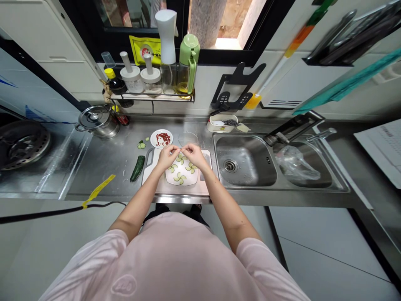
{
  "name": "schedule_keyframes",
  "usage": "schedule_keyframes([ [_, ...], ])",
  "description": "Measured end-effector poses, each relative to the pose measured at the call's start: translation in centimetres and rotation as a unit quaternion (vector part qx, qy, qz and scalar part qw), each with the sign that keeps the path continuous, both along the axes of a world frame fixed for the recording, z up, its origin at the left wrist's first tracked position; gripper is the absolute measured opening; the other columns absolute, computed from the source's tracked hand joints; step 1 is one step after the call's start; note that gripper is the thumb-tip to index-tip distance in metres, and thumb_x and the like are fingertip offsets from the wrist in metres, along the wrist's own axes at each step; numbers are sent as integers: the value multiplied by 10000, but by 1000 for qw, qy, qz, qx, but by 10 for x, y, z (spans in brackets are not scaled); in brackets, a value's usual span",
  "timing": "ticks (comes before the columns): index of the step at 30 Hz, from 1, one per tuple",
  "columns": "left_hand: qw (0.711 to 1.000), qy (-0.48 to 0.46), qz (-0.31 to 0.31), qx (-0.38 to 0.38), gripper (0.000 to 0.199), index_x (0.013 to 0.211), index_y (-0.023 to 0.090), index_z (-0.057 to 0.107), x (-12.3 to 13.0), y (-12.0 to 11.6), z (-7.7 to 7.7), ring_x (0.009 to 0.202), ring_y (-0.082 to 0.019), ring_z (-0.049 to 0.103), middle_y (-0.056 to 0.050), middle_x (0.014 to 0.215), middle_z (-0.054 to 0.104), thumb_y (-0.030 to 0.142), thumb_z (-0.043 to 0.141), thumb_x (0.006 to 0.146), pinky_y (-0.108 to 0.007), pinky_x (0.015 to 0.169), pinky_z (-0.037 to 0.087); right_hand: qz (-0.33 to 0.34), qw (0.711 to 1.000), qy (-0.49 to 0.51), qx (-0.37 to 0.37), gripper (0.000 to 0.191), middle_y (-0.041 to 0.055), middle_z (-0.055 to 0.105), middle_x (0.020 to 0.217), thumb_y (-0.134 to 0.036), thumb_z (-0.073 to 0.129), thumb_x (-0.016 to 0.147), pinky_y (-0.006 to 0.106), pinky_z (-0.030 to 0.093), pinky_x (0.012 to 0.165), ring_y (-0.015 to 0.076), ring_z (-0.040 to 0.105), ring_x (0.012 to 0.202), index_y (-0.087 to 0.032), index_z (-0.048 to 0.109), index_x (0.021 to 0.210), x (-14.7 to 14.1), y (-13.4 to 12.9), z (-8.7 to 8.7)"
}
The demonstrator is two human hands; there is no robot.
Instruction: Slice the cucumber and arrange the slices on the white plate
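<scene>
A long stainless-steel bench [103,184] runs across a kitchen under white cabinets [56,37] and a dark-framed window [225,25], with a steel double sink [244,134] set into it on the right. A person in a pale pink T-shirt [169,259] stands at the bench, reaching both bare forearms forward. A metal wall shelf [150,97] carries a white spray bottle [166,37], a green-topped glass oil bottle [188,62] and two white lidded jars [140,77]. Left of the work area sits a steel pot with a lid [98,121], and a clear plastic bag [296,163] lies in the right sink basin. A white cutting board [184,190] lies at the bench front, carrying a white rectangular plate [188,180] topped with pale green cucumber slices in pinwheel shapes [191,167]. The left hand [167,156] and right hand [196,154] hover just above that plate, their fingertips [179,148] almost meeting in a small pinch around something too thin to make out. Just beside the board lies a dark green cucumber half [138,168], near a small round white plate of red pieces [161,139] and a few loose cucumber bits [141,145].
</scene>
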State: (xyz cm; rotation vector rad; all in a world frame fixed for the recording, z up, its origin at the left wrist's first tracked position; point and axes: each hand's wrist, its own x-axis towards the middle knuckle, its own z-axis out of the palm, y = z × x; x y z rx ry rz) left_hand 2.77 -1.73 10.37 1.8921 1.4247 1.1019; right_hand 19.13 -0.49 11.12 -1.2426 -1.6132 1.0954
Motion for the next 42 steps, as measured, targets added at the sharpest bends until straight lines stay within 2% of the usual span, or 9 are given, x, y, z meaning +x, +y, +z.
schedule_keyframes([
  [4,1000,15,-4,-2,146,782,184,617,0,2,-4,737,-124,533,-1,768,611,290,539,844,-248,713,421,11,999,-32,-1,182,-2,620,718,-327,556,742,245,409,656,130,532,673,-165,637,764,2,1,-4],
  [9,998,40,-1,-42,151,821,189,632,0,3,-12,766,-133,556,-12,826,644,302,534,847,-257,746,437,13,998,-62,-8,174,-14,608,694,-310,545,747,226,392,627,120,517,642,-166,640,769,5,5,-17],
  [15,990,99,63,-81,149,860,203,636,-1,7,-33,810,-163,569,-24,854,660,318,542,839,-278,753,429,-18,989,-142,-48,163,-15,613,674,-291,527,767,210,370,588,123,528,625,-173,639,766,8,14,-52],
  [21,968,181,93,-147,118,900,227,629,4,9,-50,866,-181,582,-30,884,667,281,562,819,-286,764,415,-9,971,-231,-63,145,15,670,800,-240,523,793,194,394,655,125,583,728,-174,651,812,4,14,-82],
  [30,932,252,98,-243,152,956,267,628,19,11,-56,904,-175,602,-22,956,690,293,561,823,-271,744,400,-7,941,-320,-115,167,44,695,895,-235,521,824,191,405,696,139,615,802,-177,667,881,-6,11,-89],
  [42,921,284,89,-250,173,978,270,616,23,18,-75,930,-201,596,-44,974,684,304,537,827,-296,766,389,-6,930,-353,-101,194,64,701,883,-267,492,847,203,381,678,161,613,813,-183,664,879,-10,12,-100],
])
